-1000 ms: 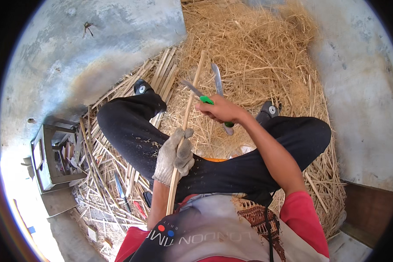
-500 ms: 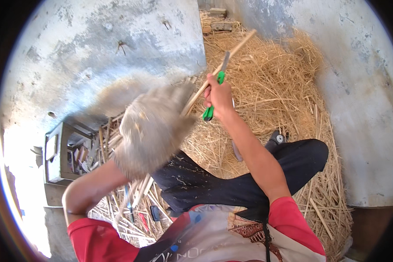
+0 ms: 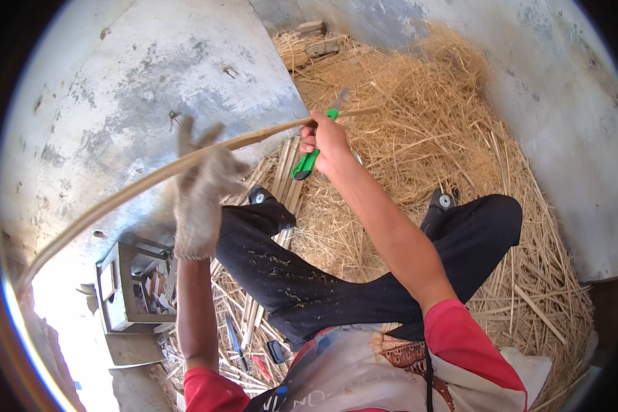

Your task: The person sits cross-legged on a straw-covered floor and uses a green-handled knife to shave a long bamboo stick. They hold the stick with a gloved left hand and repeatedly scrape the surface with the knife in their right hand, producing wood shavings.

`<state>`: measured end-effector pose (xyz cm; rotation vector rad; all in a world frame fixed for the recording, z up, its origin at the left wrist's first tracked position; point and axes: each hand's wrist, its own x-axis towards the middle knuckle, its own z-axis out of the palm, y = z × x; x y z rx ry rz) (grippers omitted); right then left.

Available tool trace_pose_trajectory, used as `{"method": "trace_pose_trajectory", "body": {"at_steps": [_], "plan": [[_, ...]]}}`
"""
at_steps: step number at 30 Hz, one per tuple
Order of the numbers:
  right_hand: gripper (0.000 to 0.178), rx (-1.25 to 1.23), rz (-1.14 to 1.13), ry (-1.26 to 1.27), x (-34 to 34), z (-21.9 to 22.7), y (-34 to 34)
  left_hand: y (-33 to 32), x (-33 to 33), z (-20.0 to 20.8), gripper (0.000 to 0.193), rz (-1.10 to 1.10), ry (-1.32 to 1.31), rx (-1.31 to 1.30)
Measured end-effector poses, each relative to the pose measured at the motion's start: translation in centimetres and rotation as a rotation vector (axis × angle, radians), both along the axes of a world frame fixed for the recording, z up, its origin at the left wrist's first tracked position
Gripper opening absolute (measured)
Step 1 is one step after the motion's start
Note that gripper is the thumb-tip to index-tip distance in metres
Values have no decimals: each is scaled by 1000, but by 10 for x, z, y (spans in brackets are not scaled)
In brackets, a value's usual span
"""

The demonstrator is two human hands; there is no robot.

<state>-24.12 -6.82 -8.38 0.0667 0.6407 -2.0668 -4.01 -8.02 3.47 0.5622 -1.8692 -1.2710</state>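
Note:
My right hand [image 3: 328,143] is closed around a green box cutter [image 3: 307,163], its blade out and pointing up and away. The same hand grips a long pale strip, apparently split bamboo [image 3: 254,135], near its right end. From there the strip bows leftward and down past the wall. My left hand [image 3: 202,192], in a dirty pale knit glove, is blurred by motion. Its fingers are spread, and the strip crosses over or against them; whether they bear on it is hard to see.
Shavings [image 3: 419,103] cover the floor ahead and to the right. Beside my black-trousered legs lie several split strips [image 3: 287,165]. A box-like wooden cabinet [image 3: 117,288] with scraps stands left, near a blue-handled tool [image 3: 233,333] and a small dark object [image 3: 276,351]. Worn walls close in.
The strip has swung from a steep slant to nearly crosswise, its long end now stretching left. My left hand has moved left with its fingers spreading. My right hand has shifted slightly left and down.

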Motion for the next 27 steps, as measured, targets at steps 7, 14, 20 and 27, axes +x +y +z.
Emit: {"method": "trace_pose_trajectory", "body": {"at_steps": [7,14,20,27], "plan": [[51,454,680,976,0,-90,29,-59,-41,14,39,105,-51,-230],[59,1001,1379,1544,18,-257,67,-121,-103,-50,30,-99,-253,-142],[51,1520,727,1102,4,-353,97,-156,-135,-85,32,-275,-234,-86],[43,1592,691,1216,2,-397,124,-173,-148,-98,29,-285,-261,-61]]}}
